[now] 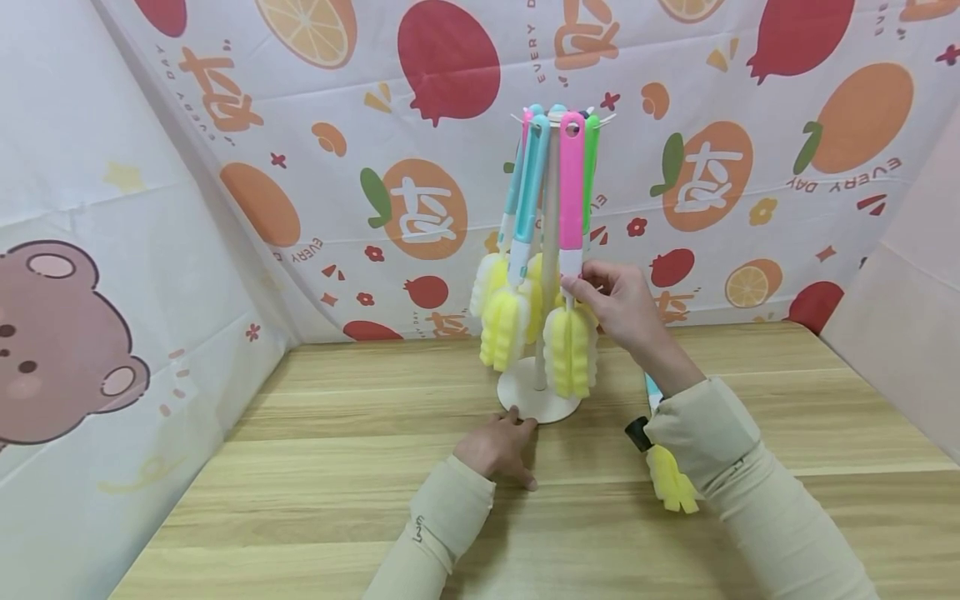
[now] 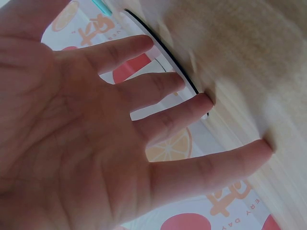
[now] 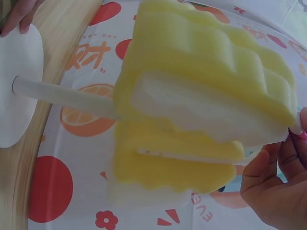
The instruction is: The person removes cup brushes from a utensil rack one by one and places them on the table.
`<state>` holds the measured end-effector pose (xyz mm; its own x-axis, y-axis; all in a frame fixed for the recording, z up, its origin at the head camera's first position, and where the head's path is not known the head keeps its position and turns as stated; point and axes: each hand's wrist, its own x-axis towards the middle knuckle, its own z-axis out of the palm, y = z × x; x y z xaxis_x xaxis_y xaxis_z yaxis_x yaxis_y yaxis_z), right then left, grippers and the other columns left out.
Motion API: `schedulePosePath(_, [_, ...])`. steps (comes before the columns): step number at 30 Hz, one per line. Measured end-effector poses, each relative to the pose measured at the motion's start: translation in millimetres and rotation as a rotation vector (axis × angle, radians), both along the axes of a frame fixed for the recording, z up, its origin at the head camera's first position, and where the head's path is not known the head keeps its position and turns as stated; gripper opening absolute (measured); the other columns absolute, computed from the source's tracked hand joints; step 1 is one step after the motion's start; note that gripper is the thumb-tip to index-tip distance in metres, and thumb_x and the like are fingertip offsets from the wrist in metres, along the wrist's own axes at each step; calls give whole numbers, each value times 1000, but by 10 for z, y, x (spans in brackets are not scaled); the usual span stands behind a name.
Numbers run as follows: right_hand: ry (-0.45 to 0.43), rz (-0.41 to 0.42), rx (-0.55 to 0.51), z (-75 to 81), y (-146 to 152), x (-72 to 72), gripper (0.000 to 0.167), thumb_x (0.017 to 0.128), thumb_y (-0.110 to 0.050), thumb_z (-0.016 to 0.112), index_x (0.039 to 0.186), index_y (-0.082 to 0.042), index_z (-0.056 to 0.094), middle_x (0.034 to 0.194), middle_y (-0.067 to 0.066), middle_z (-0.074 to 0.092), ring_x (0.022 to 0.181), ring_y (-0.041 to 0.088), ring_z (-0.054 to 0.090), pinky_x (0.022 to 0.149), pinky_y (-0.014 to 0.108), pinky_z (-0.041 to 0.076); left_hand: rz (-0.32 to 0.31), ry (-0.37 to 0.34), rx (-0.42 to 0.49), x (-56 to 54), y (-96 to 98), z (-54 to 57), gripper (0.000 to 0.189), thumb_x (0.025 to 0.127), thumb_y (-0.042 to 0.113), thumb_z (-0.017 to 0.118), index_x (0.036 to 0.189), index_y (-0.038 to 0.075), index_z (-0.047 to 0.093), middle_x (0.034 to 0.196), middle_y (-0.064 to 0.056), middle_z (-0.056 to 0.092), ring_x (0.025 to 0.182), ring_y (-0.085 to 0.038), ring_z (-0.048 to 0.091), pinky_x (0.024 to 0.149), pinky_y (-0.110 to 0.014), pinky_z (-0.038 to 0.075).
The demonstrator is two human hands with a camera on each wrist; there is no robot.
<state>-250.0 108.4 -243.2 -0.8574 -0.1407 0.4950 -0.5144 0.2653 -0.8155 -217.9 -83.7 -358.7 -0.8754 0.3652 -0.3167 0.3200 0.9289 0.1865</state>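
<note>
Two beige sleeves (image 1: pixel 783 504) rise from the frame's bottom. The left hand (image 1: pixel 497 448), fingers spread, touches the round white base (image 1: pixel 527 402) of one stand (image 1: pixel 552 187) at centre. The right hand (image 1: pixel 628 307) pinches the pink brush (image 1: pixel 572 187)'s neck. At least four more scalloped-sponge brushes (image 1: pixel 529 192) hang there; another sponge head (image 1: pixel 672 482) lies lower right. The wooden table (image 1: pixel 300 475)'s back edge runs behind.

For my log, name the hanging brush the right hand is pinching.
The front pink-handled brush, just right of the front light-blue-handled brush: the right hand pinches its white neck; the other hanging brushes are ungripped.
</note>
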Motion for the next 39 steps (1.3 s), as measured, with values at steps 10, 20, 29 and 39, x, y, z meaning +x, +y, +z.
schedulePosePath(10, [40, -12, 1, -34, 14, -5, 20, 100, -10, 65, 99, 9, 70, 83, 15, 60, 69, 19, 53, 48, 22, 45, -3, -1, -13, -2, 2, 6, 85, 77, 37, 89, 148, 13, 49, 159, -20, 35, 143, -39, 38, 107, -55, 44])
schedulePosePath(20, [40, -22, 28, -69, 41, 18, 20, 100, -11, 66, 94, 7, 69, 79, 15, 55, 70, 23, 49, 50, 22, 43, 7, -9, -6, -1, 7, 4, 84, 78, 37, 89, 148, 13, 49, 160, -19, 34, 143, -38, 37, 106, -55, 44])
schedulePosePath(29, [17, -35, 10, -118, 96, 14, 21, 100, -11, 65, 98, 9, 69, 82, 16, 58, 72, 22, 52, 55, 23, 49, -7, 6, -7, 2, 7, 0, 84, 77, 37, 89, 147, 13, 50, 159, -21, 35, 142, -39, 39, 105, -55, 45])
schedulePosePath(39, [70, -26, 18, -152, 161, -10, 19, 99, -8, 66, 90, 8, 69, 74, 16, 55, 63, 17, 47, 49, 21, 39, -6, 4, -4, 3, 8, -2, 84, 77, 37, 89, 148, 13, 49, 159, -21, 35, 143, -39, 38, 106, -55, 44])
